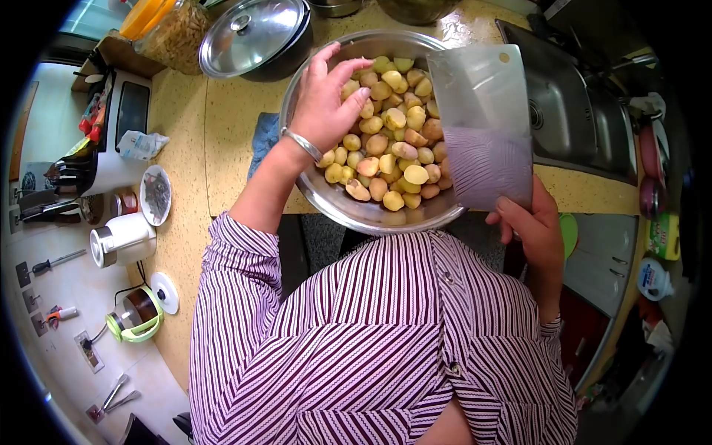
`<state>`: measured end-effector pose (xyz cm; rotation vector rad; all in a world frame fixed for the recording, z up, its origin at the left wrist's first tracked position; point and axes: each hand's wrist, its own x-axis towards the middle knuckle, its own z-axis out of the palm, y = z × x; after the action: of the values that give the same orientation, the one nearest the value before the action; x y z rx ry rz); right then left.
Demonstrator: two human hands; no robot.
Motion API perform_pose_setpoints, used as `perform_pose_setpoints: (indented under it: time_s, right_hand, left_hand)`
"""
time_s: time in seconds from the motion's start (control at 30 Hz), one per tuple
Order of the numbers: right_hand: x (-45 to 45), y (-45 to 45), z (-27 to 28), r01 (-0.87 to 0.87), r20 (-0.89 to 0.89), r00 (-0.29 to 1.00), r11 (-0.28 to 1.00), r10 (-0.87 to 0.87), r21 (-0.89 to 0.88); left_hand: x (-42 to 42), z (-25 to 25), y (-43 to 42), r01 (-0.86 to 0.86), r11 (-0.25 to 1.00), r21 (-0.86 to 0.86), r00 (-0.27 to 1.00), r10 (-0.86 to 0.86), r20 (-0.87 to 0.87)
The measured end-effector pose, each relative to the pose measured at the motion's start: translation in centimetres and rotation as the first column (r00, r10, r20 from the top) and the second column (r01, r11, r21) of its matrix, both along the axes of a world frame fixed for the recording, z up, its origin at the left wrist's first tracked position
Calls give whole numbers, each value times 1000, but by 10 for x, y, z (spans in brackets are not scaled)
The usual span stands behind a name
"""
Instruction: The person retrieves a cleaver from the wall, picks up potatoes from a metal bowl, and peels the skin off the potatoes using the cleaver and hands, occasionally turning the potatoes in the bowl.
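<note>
Head view: person is standing close to the counter [230, 148], striped shirt [356, 319] filling the near end. Right hand [535, 230] is holding the cleaver [482, 96] at its near end, thumb lying along the blade's lower part; handle is hiding from me. Blade is standing out over the right part of the bowl [337, 208], covering some of that rim, its holed corner pointing away from the person. Lower half of the blade is reflecting the shirt stripes.

Bowl is sitting at the counter's front edge, directly ahead of the person. Potatoes [394, 119] are lying loose in it, a broad heap; many are showing flat, pale cut faces. Some are hiding behind the blade.

Left hand [322, 104] is reaching over the bowl's left rim, palm down, fingers fairly wide, thumb standing apart from the index finger. Can't tell whether the fingertips are touching potatoes. Bracelet [302, 144] is circling that wrist.

Blue cloth [265, 141] is lying just left of the bowl, partly behind the forearm. Sink [560, 126] is sitting to the right, past the blade. Farther back, the pot [252, 37] is wearing its lid at a tilt, and the orange-lidded jar [174, 33] is standing left of it.
</note>
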<state>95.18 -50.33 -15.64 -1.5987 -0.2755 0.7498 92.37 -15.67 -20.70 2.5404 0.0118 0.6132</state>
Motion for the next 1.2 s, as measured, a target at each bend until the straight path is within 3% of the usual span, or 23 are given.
perform_pose_setpoints:
  time_s: [0.07,0.13,0.17,0.2,0.27,0.4,0.47,0.53,0.6,0.63,0.67,0.7,0.73,0.77,0.8,0.83,0.87,0.93,0.97,1.1,1.2]
  right_hand:
    - [-3,-5,-1,14,7,1000,1000,-14,4]
    - [-6,-8,-2,47,-5,999,999,-47,6]
    - [-7,-9,-2,47,-6,999,999,-47,6]
    - [-8,-9,-1,47,-7,999,999,-46,7]
    - [-9,-11,-1,43,-5,999,999,-43,9]
    - [-12,-12,-4,36,-16,999,999,-37,-15]
    - [-13,-12,-5,39,-1,999,999,-39,-4]
    - [-14,-10,-4,38,3,999,999,-38,-2]
    - [-15,-9,-2,26,11,1000,999,-25,-31]
    - [-17,-9,-1,13,16,1000,998,-12,-62]
    - [-19,-7,1,15,16,1000,998,-14,-62]
    - [-21,-3,6,14,20,1000,996,-13,-85]
    - [-23,0,11,15,25,1000,994,-12,-108]
    - [-24,2,15,18,26,1000,994,-15,-107]
    - [-24,3,20,-30,32,999,988,35,-149]
    - [-24,4,22,-76,37,996,979,85,-191]
    - [-24,6,22,-76,40,996,979,85,-190]
    - [-24,9,20,-148,182,968,979,173,-141]
    - [-23,10,20,-147,184,968,979,172,-142]
    - [-22,12,19,-169,234,950,971,206,-169]
    - [-23,12,17,-159,252,948,974,196,-160]
  left_hand:
    - [-5,3,-8,-7,995,98,997,-1,79]
    - [-12,5,-16,101,934,-342,914,-222,-339]
    - [-13,-4,-19,248,962,-112,917,-270,-293]
    - [-18,-7,-24,295,955,-24,843,-271,-464]
    - [-23,-10,-33,412,900,144,760,-252,-599]
    - [-27,-37,-46,375,910,179,756,-188,-627]
    - [-23,-36,-40,363,926,101,758,-230,-611]
    - [-22,-32,-32,350,922,-164,710,-375,-596]
    - [-20,-29,-27,400,904,-151,657,-398,-640]
    - [-20,-23,-28,251,874,-416,627,-475,-618]
    - [-20,-15,-30,78,762,-642,609,-547,-575]
    - [-21,-3,-31,-36,644,-764,650,-565,-507]
    - [-20,-3,-32,-34,644,-764,649,-567,-507]
    - [-17,-3,-35,-124,369,-921,750,-573,-331]
    - [-16,-3,-36,-163,48,-986,846,-507,-164]
    - [-15,-2,-36,-109,-196,-974,873,-488,0]
    - [-15,0,-40,-107,-195,-975,873,-488,2]
    - [-15,6,-54,-94,-389,-916,966,-259,11]
    - [-12,7,-58,-83,-409,-909,971,-238,18]
    - [-12,22,-72,13,-412,-911,977,-190,100]
    - [-11,20,-74,127,-339,-932,963,-183,198]
